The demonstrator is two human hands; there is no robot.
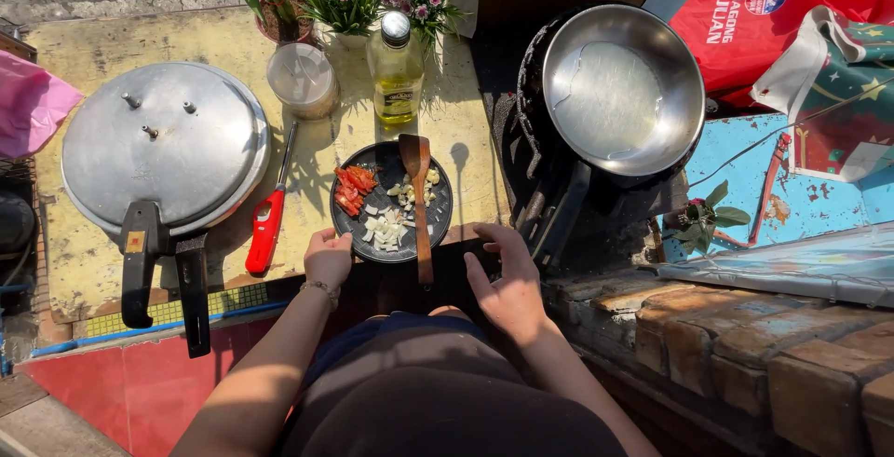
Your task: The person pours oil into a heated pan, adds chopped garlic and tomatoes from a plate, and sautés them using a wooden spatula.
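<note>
Black plate (392, 161) sits between both hands, left hand (327, 257) fingers curled at its rim, right hand (506, 280) fingers apart.

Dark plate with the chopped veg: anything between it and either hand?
Nothing visible. The left hand already touches the near-left rim of the dark plate. The right hand sits just off its near-right edge, beside the wooden spatula lying across it.

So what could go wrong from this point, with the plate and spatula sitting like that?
The dark plate of chopped vegetables sits at the counter's front edge, with the left hand against its rim; a nudge might tip it off. The wooden spatula lies loosely across it, handle overhanging, so the right hand could knock it. The steel pan holds oil, which may spatter.
</note>
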